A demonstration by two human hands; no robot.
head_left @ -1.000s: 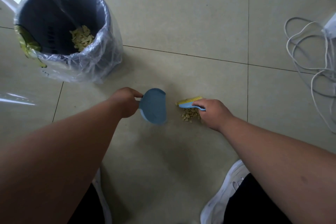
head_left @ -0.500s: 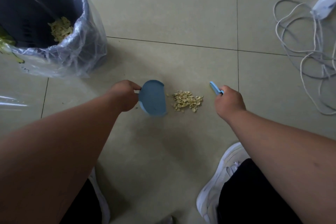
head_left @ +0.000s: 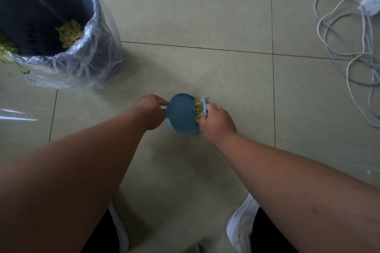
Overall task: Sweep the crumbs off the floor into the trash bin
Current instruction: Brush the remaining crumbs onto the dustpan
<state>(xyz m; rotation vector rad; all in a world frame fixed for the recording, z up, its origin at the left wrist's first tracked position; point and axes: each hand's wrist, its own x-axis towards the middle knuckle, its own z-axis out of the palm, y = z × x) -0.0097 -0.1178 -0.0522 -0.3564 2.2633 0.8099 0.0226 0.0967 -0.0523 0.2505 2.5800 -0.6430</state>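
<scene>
Beside the dustpan [head_left: 182, 114], right hand [head_left: 218, 122] grips brush [head_left: 205, 107] — crumbs [head_left: 198, 108] between.

Glossy smooth floor tiles [head_left: 205, 6]; matt blue plastic dustpan [head_left: 181, 114]; clear crinkled plastic bin liner [head_left: 92, 63].

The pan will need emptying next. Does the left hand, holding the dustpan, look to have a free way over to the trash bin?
Probably yes. The left hand grips the dustpan, and only bare floor lies between it and the trash bin, whose mouth stands open. The white cable lies off to the other side.
</scene>
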